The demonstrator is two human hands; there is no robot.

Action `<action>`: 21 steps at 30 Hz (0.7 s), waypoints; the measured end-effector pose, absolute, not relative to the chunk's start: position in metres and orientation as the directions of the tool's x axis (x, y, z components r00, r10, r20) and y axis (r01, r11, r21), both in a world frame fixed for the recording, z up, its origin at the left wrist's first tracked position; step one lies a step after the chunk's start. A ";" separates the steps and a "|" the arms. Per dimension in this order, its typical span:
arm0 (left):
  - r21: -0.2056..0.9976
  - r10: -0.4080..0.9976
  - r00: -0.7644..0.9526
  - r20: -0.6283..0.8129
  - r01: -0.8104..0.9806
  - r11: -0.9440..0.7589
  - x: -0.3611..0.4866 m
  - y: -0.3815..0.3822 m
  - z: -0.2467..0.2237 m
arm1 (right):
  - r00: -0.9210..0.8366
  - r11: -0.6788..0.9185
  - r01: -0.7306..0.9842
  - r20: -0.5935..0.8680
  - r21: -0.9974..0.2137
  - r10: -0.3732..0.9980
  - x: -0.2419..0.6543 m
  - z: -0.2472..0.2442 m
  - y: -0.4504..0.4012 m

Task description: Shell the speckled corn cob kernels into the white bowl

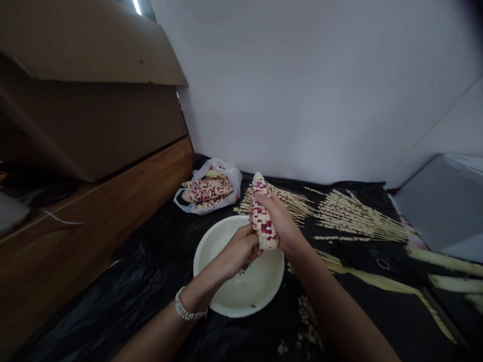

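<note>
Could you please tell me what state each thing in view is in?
Corn cob: still bearing kernels, tilted
Right hand: closed around the corn cob
Left hand: fingers curled, at the cob's lower end
Bowl: upright
Plastic bag: open, holding cobs
Skewers: threaded, lying flat
Loose kernels: scattered
Black sheet: spread, wrinkled

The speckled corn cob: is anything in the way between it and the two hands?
Nothing visible is: the right hand holds the corn cob directly, and the left hand is right at its lower end, over the bowl.
</note>
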State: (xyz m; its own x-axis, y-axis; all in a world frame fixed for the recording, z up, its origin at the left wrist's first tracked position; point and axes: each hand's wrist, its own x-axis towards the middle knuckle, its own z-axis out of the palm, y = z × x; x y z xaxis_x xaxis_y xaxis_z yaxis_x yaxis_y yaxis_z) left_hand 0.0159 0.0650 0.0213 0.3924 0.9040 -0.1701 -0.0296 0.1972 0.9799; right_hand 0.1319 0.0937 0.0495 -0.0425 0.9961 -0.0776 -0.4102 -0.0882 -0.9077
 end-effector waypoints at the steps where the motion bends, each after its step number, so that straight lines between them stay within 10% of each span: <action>1: 0.970 0.888 0.417 -0.192 -0.056 0.236 0.014 0.065 0.022 | -0.059 -0.121 -0.426 -0.106 -0.897 0.993 0.133 0.050 0.094; 8: 0.917 0.743 0.616 -0.259 -0.084 0.389 -0.002 0.059 0.029 | -0.068 -0.230 -0.465 -0.225 -0.855 0.972 0.137 0.037 0.094; 21: 0.957 0.847 0.469 -0.251 -0.014 0.291 0.006 0.044 0.008 | 0.089 -0.089 -0.402 -0.135 -0.911 0.987 0.126 0.013 0.090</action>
